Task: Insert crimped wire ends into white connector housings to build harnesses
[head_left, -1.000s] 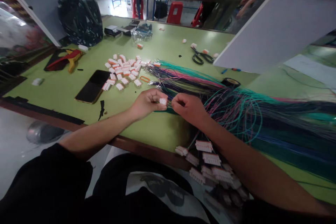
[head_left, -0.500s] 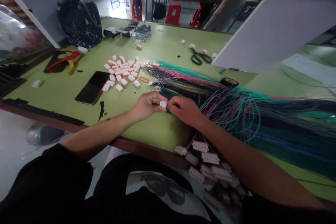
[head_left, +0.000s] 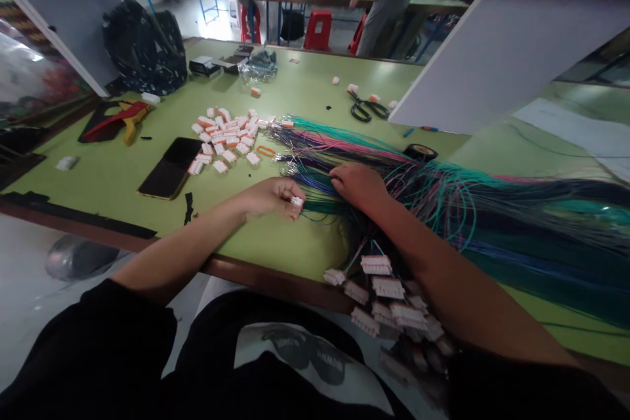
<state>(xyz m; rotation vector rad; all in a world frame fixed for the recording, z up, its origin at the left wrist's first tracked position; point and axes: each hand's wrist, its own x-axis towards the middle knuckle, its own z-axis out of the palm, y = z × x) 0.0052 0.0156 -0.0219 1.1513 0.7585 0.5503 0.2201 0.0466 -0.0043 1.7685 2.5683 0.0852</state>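
My left hand (head_left: 273, 198) is closed on a small white plastic connector (head_left: 296, 202) above the front of the green table. A few thin wires trail from near it to the right. My right hand (head_left: 358, 184) rests over the bundle of coloured wires (head_left: 339, 144), its fingers curled down among blue strands; what is between the fingertips is hidden. Bare metal terminals (head_left: 289, 167) tip the bundle's left ends. Left of them lies a pile of white and orange connectors (head_left: 226, 134). Finished-looking wired connectors (head_left: 388, 287) hang over the front edge beneath my right forearm.
A phone (head_left: 170, 167), a red and yellow tool (head_left: 121, 121), scissors (head_left: 364, 107) and a roll of black tape (head_left: 420, 152) lie on the table (head_left: 275, 246). A black plastic bag (head_left: 145, 46) stands at the back left. A white panel (head_left: 482, 52) rises at the right. Another person stands beyond.
My right hand has moved away from the connector, up and to the right onto the wires. My left hand has shifted slightly left and down, still holding the connector.
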